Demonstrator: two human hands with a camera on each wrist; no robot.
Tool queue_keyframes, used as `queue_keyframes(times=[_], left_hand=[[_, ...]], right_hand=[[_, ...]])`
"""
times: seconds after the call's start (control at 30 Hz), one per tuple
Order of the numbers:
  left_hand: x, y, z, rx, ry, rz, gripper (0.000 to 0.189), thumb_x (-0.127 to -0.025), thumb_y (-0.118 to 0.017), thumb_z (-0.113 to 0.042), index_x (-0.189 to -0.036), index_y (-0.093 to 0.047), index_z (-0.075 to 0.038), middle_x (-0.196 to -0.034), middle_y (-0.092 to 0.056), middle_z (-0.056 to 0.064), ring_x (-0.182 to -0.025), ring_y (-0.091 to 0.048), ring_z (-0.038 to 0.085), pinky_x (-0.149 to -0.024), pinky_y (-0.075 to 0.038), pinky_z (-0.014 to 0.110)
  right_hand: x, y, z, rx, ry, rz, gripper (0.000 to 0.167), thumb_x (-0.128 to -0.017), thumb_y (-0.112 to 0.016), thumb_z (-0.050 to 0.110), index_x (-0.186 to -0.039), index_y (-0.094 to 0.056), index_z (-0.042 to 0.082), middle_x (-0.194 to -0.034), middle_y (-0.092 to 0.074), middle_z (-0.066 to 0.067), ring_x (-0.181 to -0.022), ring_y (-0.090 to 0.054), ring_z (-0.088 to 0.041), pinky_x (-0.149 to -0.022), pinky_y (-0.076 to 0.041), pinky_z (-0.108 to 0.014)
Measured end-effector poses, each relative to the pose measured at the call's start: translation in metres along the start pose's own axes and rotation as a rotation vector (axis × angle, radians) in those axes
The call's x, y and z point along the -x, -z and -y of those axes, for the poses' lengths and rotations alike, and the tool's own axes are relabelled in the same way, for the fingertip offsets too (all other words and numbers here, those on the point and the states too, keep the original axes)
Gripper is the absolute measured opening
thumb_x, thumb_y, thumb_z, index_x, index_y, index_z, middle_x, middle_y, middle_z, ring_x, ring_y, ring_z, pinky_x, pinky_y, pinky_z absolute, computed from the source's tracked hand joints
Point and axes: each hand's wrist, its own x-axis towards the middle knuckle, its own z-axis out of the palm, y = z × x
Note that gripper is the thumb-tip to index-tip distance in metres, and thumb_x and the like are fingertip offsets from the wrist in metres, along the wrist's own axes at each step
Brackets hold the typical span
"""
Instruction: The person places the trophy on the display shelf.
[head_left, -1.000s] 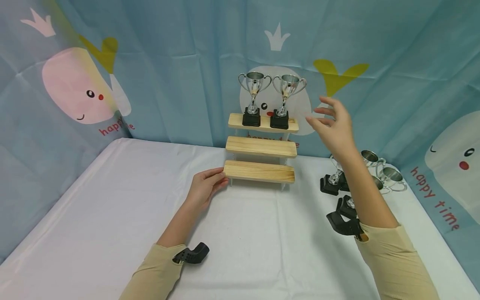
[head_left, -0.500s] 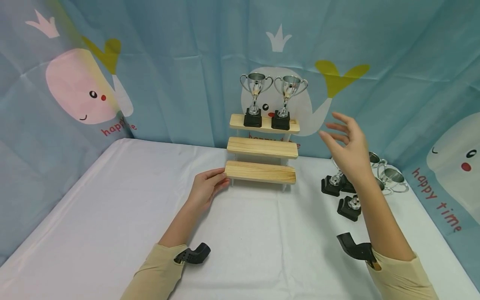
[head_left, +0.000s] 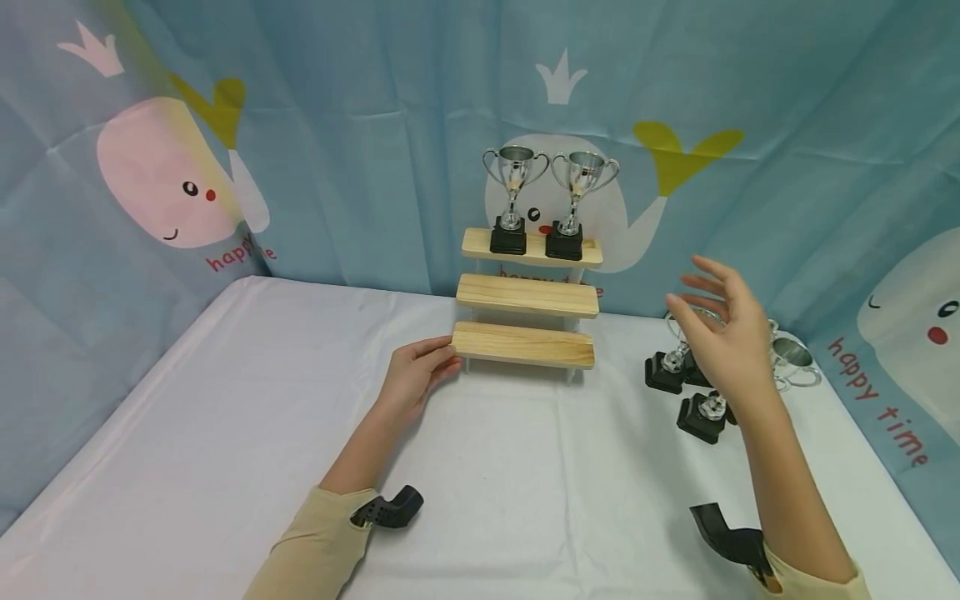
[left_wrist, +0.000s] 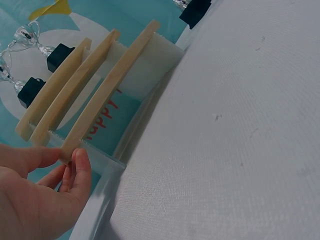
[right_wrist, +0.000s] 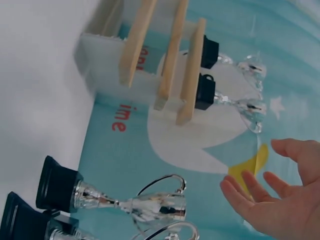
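On the left, the left hand (head_left: 414, 375) has a narrow grip, thumb and fingers pinching the near-left end of the bottom board (head_left: 522, 344). That's the lowest of three on the wooden stand, and here's the danger: a tug or a lift there could tilt the lot. Up top sit the left trophy (head_left: 513, 179) and the right trophy (head_left: 579, 179), upright side by side on the top board (head_left: 532, 245), tall on small bases, their handles so close that a knock to one could carry to the other. The middle board (head_left: 527, 296) stands bare below them.

Over to the right, and the right hand (head_left: 731, 342) hovers, holding nothing, thumb and fingers parted fairly wide. Behind and below it, more trophies (right_wrist: 155, 206) crowd the table (head_left: 480, 500); the hand hides some, so no sure count. Trouble there? Those looped handles: a finger catching one, or one cup hooking its neighbour, could tip several over.
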Motion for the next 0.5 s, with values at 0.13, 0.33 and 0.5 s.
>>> queue_keyframes(times=[0.13,0.33,0.5], left_hand=[[0.001,0.000,0.000,-0.007,0.004,-0.004,0.036,-0.107,-0.059,0.000,-0.142,-0.059,0.010,-0.130,-0.064,0.024,-0.091,-0.071,0.008,-0.085,-0.063,0.018],[0.001,0.000,0.000,0.006,-0.002,-0.009,0.037,-0.107,-0.060,0.000,-0.141,-0.058,0.012,-0.129,-0.064,0.024,-0.090,-0.071,0.008,-0.085,-0.063,0.018],[0.000,-0.001,0.000,0.002,0.005,-0.022,0.036,-0.107,-0.060,0.000,-0.141,-0.060,0.010,-0.130,-0.064,0.024,-0.091,-0.071,0.008,-0.085,-0.063,0.018]], right_hand=[[0.009,0.002,-0.005,0.035,0.009,-0.027,0.061,-0.106,-0.067,0.024,-0.162,-0.042,0.017,-0.151,-0.056,-0.017,-0.127,-0.060,-0.023,-0.111,-0.054,-0.033],[0.020,0.008,-0.010,0.074,-0.004,-0.054,0.060,-0.106,-0.067,0.021,-0.162,-0.043,0.015,-0.151,-0.056,-0.018,-0.129,-0.058,-0.029,-0.110,-0.053,-0.022],[0.026,0.015,-0.017,0.099,-0.022,-0.073,0.060,-0.107,-0.065,0.019,-0.162,-0.042,0.013,-0.151,-0.054,-0.021,-0.134,-0.055,-0.043,-0.116,-0.050,-0.029]])
